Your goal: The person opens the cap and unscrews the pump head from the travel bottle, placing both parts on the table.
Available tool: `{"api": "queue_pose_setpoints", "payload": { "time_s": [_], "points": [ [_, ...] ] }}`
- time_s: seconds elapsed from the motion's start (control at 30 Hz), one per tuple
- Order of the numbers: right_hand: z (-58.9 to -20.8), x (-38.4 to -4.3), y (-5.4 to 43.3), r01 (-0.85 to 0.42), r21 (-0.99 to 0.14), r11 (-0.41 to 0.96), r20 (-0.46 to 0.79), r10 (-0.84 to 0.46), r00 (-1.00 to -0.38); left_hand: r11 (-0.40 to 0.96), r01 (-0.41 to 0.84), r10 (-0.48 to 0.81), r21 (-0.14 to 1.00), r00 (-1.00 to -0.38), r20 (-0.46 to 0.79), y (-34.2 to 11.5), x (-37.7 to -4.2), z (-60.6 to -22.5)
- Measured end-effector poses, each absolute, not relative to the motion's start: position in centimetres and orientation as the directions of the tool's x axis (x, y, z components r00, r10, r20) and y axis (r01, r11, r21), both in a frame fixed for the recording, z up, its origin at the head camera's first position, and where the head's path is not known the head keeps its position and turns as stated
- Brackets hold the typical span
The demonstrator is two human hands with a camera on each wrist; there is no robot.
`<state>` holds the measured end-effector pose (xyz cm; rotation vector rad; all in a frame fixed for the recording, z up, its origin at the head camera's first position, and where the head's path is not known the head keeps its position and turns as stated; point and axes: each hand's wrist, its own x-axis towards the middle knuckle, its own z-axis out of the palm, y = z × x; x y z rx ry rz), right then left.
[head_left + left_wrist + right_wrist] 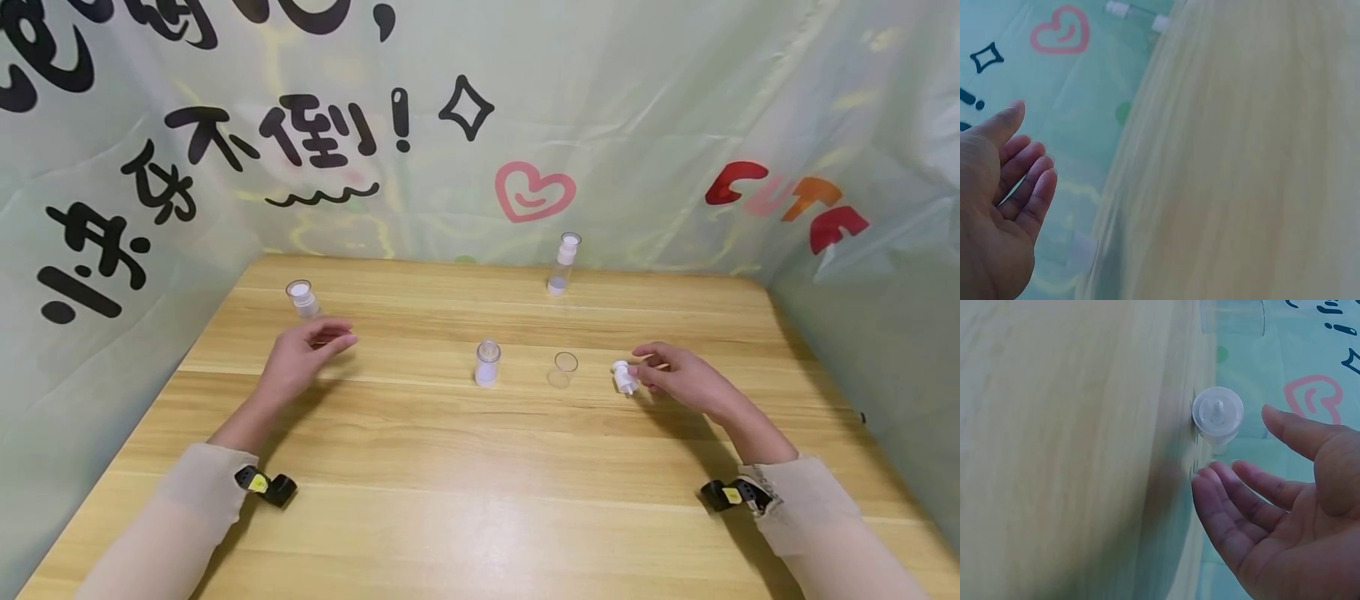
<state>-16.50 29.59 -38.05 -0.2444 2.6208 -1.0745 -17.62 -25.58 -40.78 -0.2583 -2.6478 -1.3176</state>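
My right hand (686, 379) is beside a white pump head (623, 379) that lies on its side on the table. In the right wrist view, thumb and fingers stand apart, with the nozzle side of the pump head (1217, 414) facing the camera just beyond the fingertips. To its left is a clear cap (562, 372), then a small bottle body (487, 367) without its pump, standing upright. My left hand (303, 354) holds nothing; its fingers are loosely bent above the table. Just behind it stands a capped pump bottle (303, 298), its lower part hidden by the hand.
Another capped pump bottle (562, 265) stands near the back edge of the wooden table (480, 500). A printed cloth (637, 125) hangs behind the table and along both sides.
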Motion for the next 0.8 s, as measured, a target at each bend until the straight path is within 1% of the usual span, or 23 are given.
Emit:
{"api": "queue_pose_setpoints", "payload": {
  "time_s": [0.13,0.23,0.4,0.6,0.67,0.8],
  "points": [
    [-38.0,-16.4,29.5,-0.077,-0.666,0.742,-0.172,-0.253,-0.952,0.625,0.214,0.042,0.750,-0.970,0.241,-26.6,-17.2,-40.9],
    [-38.0,-16.3,29.4,-0.090,-0.661,0.745,-0.146,-0.246,-0.958,0.632,0.198,0.003,0.749,-0.967,0.254,-27.3,-16.9,-41.0],
    [-37.8,-16.3,29.1,-0.125,-0.645,0.754,-0.080,-0.230,-0.970,0.622,0.141,-0.110,0.770,-0.958,0.264,-28.3,-16.8,-41.1],
    [-37.4,-16.3,28.7,-0.152,-0.648,0.746,-0.027,-0.222,-0.975,0.578,0.073,-0.224,0.813,-0.944,0.244,-29.1,-17.1,-41.1],
    [-37.2,-16.2,28.5,-0.155,-0.657,0.738,-0.019,-0.221,-0.975,0.560,0.054,-0.245,0.827,-0.942,0.228,-29.2,-17.2,-41.0],
    [-36.9,-16.2,28.2,-0.154,-0.671,0.725,-0.006,-0.213,-0.977,0.482,0.049,-0.256,0.875,-0.947,0.194,-29.4,-17.6,-41.0]
  ]
}}
